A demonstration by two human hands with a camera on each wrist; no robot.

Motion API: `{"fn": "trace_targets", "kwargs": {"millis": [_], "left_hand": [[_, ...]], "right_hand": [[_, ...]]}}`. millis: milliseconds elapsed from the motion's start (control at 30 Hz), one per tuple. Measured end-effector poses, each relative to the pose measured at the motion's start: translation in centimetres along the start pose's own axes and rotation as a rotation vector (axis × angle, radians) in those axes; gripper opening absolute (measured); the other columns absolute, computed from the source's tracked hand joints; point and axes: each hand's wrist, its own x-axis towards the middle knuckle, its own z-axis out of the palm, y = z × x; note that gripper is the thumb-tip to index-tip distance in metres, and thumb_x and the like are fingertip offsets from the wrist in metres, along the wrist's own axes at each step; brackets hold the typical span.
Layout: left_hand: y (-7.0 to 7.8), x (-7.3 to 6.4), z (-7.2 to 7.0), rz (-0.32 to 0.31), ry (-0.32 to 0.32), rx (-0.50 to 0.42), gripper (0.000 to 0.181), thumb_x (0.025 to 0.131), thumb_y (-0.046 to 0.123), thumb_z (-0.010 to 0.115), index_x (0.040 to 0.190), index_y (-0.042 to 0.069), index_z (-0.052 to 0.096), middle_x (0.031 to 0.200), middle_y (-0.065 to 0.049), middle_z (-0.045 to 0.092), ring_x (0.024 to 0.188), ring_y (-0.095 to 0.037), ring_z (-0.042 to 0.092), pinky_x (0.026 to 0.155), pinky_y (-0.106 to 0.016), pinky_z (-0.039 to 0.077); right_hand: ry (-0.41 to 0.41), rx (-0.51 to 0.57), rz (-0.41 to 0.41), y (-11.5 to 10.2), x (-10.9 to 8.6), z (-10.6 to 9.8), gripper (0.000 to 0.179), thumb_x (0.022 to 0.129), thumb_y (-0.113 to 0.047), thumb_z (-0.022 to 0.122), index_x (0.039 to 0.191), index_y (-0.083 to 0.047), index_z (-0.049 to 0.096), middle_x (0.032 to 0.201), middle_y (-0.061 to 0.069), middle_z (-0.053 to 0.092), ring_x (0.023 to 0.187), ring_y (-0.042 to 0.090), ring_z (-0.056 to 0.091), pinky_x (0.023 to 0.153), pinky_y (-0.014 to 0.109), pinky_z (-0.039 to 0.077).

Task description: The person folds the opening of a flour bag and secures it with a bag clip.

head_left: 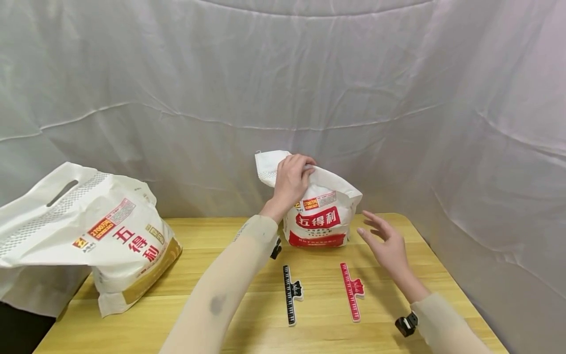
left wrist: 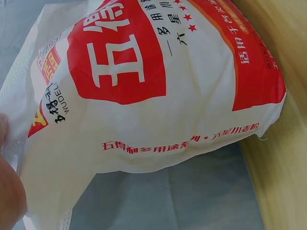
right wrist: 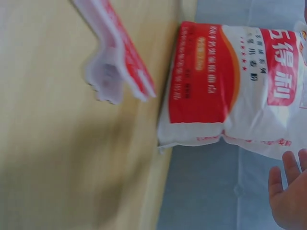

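Observation:
A white flour bag with red print [head_left: 316,220] stands at the back of the table, its top folded over toward the left. My left hand [head_left: 292,181] grips the folded top; in the left wrist view only part of that hand [left wrist: 10,194] shows at the left edge, against the bag [left wrist: 192,115]. To the right of the bag, apart from it, is my right hand [head_left: 389,246], fingers loosely bent and holding nothing. The right wrist view has its fingers [right wrist: 290,167] just beside the bag [right wrist: 249,81]. Nearer me lie a black clip [head_left: 289,296] and a red clip [head_left: 351,292].
A second flour bag, white with a tan base [head_left: 128,236], leans at the table's left, its handle end sticking out leftward. Grey cloth [head_left: 283,73] hangs behind and along the right side of the wooden table [head_left: 212,260].

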Motion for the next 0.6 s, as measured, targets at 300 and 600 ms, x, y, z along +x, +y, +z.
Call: {"fn": "trace_targets", "kwargs": {"millis": [300, 600], "left_hand": [[0.1, -0.1, -0.1, 0.016, 0.003, -0.001, 0.009, 0.100, 0.012, 0.068, 0.108, 0.011, 0.071, 0.106, -0.002, 0.072, 0.113, -0.023, 0.061, 0.109, -0.041, 0.042], [0.0, -0.1, -0.2, 0.009, -0.007, -0.005, 0.009, 0.101, 0.012, 0.068, 0.109, 0.011, 0.071, 0.108, -0.002, 0.072, 0.114, -0.024, 0.061, 0.109, -0.042, 0.042]], "right_hand": [[-0.097, -0.086, 0.001, 1.3, -3.1, -0.4, 0.048, 0.096, -0.013, 0.075, 0.142, -0.007, 0.062, 0.142, 0.016, 0.064, 0.120, 0.032, 0.066, 0.094, 0.014, 0.051], [-0.275, -0.111, 0.097, 2.8, -5.9, -0.6, 0.052, 0.097, -0.021, 0.075, 0.145, -0.008, 0.059, 0.135, 0.021, 0.066, 0.115, 0.039, 0.069, 0.094, 0.044, 0.059]]}}
